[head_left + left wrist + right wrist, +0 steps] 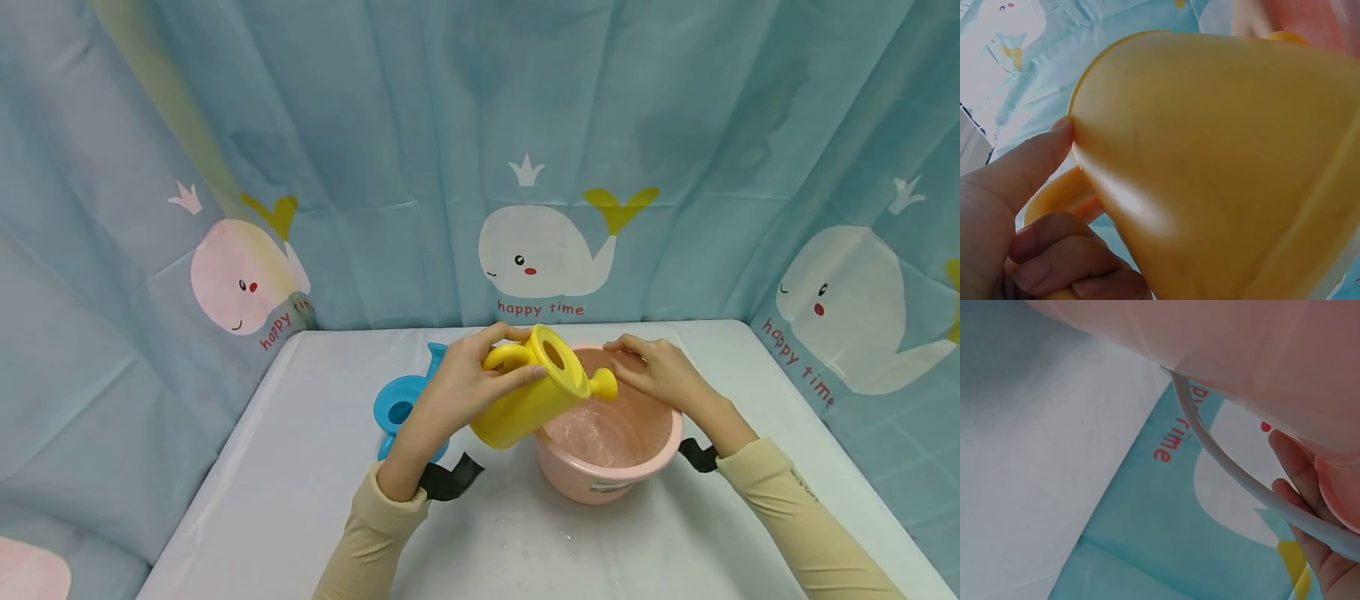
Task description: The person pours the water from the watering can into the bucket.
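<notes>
My left hand [457,383] grips a yellow toy watering can [521,408] by its handle, the fingers curled through the loop and the thumb pressed on the top edge. The can is tilted, its round spout head [604,385] over the near-left part of a pink bucket [588,482]. Water [592,435] shows inside the bucket. At the far right rim, my right hand [663,371] holds the bucket, thumb on the inner side. In the right wrist view its fingers [1294,462] lie against the outer wall, beside the pale bucket handle [1229,464].
A blue plastic toy [401,392] lies on the white table [262,500], partly hidden behind the left forearm. Small drops of water dot the table in front of the bucket. A blue curtain [375,167] with whale prints surrounds the table at the back and sides.
</notes>
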{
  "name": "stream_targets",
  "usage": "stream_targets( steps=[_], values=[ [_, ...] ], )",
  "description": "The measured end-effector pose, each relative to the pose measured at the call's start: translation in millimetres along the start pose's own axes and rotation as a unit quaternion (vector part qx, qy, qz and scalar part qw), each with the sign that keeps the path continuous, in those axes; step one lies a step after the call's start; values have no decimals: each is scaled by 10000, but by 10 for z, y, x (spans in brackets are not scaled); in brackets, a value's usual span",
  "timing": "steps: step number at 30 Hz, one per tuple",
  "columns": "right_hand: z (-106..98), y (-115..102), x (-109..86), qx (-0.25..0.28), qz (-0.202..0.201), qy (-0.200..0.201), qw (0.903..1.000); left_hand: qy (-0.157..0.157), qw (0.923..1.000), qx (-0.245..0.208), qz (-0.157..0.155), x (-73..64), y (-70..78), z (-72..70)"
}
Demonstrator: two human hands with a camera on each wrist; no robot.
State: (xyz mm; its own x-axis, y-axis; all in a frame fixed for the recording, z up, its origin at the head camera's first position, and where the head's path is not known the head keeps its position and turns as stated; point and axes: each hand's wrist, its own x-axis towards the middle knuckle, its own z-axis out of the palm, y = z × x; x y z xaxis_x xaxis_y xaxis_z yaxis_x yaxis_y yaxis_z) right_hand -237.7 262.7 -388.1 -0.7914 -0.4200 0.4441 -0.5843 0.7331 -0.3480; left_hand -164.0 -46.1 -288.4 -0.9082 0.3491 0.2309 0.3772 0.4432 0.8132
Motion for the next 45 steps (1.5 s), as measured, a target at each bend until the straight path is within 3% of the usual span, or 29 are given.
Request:
stream_targets(
  steps=[45],
  values=[
    [-1, -19, 6, 52, 35, 28, 10000, 21, 10000, 30, 16, -4, -10, 8]
  ],
)
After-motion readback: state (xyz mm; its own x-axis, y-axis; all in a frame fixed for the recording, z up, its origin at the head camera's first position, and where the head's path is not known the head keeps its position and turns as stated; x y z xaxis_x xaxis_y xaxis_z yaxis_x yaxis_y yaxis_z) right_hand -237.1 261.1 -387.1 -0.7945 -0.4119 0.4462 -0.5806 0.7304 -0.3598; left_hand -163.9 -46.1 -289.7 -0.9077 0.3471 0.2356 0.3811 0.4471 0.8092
